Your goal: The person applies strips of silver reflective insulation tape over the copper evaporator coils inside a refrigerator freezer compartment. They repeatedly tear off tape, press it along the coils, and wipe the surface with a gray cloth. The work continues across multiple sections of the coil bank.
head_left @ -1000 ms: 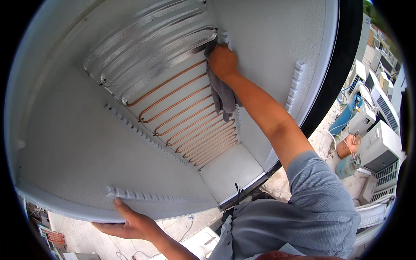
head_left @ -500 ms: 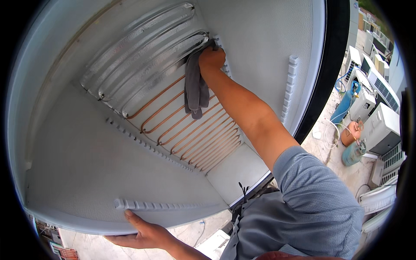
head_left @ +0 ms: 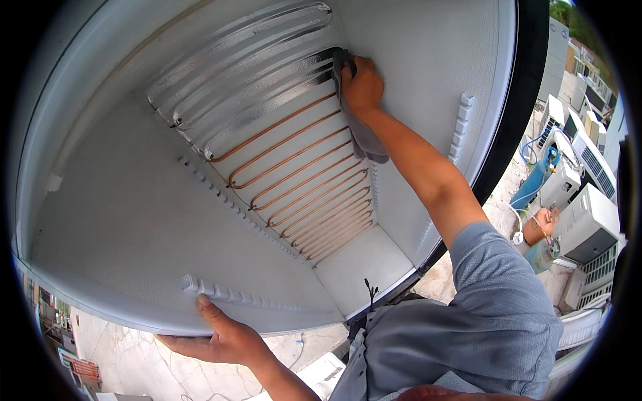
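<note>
A white refrigerator cabinet (head_left: 127, 227) fills most of the view, its inside facing me. Along its back wall run bent copper tubes (head_left: 284, 180), and farther up similar rows lie beneath shiny foil tape (head_left: 231, 80). My right hand (head_left: 364, 87) is closed on a grey cloth (head_left: 364, 139), pressing it against the corner where the back wall meets the right wall. The cloth's loose end hangs over the right ends of the copper tubes. At the near left, my left hand (head_left: 226, 339) grips the cabinet's rim, thumb inside beside a ridged shelf rail (head_left: 234, 294) and fingers underneath.
Ridged shelf supports (head_left: 461, 127) stick out from the side walls. Outside to the right stand a blue gas cylinder (head_left: 535, 177), an orange tank (head_left: 537, 227) and several white air-conditioner units (head_left: 588, 224), with hoses between. Pale cracked paving (head_left: 144, 361) shows below the cabinet.
My right hand and the cloth have shifted right, off the middle of the tubes and into the wall corner. My left hand stays on the rim. The whole view has tilted slightly.
</note>
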The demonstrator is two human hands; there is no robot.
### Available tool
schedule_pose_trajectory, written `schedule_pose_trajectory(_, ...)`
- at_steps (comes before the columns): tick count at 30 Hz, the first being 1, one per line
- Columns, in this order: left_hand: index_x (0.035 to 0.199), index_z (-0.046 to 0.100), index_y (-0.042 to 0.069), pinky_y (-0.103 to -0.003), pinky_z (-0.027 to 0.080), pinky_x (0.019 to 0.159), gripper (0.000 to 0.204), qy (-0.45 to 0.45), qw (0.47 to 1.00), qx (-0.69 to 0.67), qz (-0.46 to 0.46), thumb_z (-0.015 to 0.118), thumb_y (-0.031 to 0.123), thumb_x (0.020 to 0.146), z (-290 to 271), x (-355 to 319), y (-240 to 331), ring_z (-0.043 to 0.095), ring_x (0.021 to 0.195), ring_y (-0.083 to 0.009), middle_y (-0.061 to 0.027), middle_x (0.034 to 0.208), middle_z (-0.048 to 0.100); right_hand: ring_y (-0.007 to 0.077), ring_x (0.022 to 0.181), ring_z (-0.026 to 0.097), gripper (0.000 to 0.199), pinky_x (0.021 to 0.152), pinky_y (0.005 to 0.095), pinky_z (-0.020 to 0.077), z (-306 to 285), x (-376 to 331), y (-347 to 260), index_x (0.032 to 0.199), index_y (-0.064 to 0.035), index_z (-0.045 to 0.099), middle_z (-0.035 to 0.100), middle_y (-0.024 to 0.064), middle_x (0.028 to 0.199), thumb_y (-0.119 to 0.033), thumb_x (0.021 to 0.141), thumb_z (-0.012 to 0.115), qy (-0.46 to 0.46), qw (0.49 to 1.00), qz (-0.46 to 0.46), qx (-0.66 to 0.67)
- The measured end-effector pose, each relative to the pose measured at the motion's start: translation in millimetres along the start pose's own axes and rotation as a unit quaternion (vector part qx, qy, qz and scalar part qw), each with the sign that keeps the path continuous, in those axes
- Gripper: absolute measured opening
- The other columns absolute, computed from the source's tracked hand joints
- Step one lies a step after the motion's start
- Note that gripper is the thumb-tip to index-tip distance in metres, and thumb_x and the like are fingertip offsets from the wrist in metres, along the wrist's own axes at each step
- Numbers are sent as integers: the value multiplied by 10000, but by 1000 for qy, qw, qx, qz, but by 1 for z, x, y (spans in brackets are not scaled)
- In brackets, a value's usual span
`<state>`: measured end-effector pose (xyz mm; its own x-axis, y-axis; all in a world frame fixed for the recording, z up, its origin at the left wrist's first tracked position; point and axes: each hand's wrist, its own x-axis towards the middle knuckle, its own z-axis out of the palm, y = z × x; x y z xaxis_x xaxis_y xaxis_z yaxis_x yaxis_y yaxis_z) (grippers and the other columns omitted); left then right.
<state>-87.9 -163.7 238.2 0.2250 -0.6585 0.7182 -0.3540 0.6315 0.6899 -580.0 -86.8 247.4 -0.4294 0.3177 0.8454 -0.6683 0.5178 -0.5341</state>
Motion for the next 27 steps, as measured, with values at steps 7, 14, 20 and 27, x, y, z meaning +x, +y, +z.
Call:
schedule_pose_trajectory(7, 1611, 220, 43, -494, 549, 1056, 858, 7, 1000, -19, -13, 709, 317, 962, -2, -5, 3, 532, 1343, -371, -232, 1526, 399, 387, 839, 706, 228, 749, 484, 576, 19, 9, -13, 895, -15, 716, 700, 207, 940, -209, 920, 599, -170, 975, -85, -112)
schedule_pose_trajectory(14, 1611, 224, 39, -487, 573, 1028, 844, 15, 1000, 23, -6, 697, 322, 972, -1, -6, 4, 560, 1319, -372, -232, 1520, 422, 351, 774, 714, 131, 653, 464, 585, 36, -63, -121, 835, 7, 697, 680, 212, 928, -98, 839, 620, -217, 956, -193, 38)
schedule_pose_trajectory(20, 1612, 258, 74, -506, 563, 1032, 859, 23, 999, -30, -13, 716, 372, 950, 4, -3, 8, 557, 1321, -383, -224, 1523, 434, 347, 792, 718, 137, 687, 443, 593, 43, -53, -98, 864, -20, 697, 675, 177, 926, -113, 850, 597, -265, 910, -317, 35)
schedule_pose_trajectory(27, 1621, 241, 84, -537, 523, 1071, 917, 37, 999, 0, -5, 719, 415, 912, 3, -2, 4, 505, 1363, -411, -221, 1547, 395, 405, 871, 699, 250, 783, 496, 574, 4, 42, 13, 910, -11, 707, 708, 196, 993, -229, 947, 590, -215, 962, -126, -112)
